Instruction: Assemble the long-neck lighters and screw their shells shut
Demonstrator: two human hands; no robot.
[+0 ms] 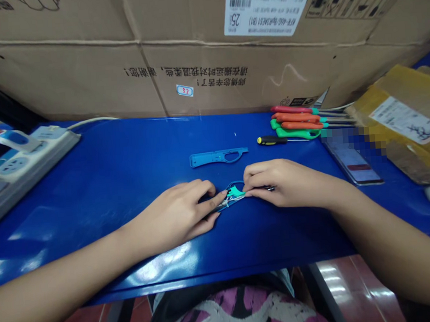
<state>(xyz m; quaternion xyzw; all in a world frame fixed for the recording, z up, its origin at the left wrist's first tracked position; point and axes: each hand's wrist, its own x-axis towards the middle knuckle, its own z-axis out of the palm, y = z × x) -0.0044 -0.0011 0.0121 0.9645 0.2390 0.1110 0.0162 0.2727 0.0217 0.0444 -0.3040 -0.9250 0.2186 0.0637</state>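
Note:
A small blue plastic assembly with a teal green piece (235, 194) lies on the blue table (129, 185) between my two hands. My left hand (182, 214) rests on the table with fingers curled, its fingertips pressing the left end of the assembly. My right hand (282, 181) is closed in a pinch on the right end, beside the teal piece. A thin dark metal part pokes out under my right fingers. A separate light blue plastic shell (218, 157), long and flat with a loop at one end, lies just beyond my hands.
Several screwdrivers with orange, red and green handles (296, 122) and a black-and-yellow one (272, 140) lie at the back right. A phone (353, 160) and a yellow parcel (398, 116) sit at right. A power strip (21, 158) is at left. A cardboard box (193, 50) forms the back wall.

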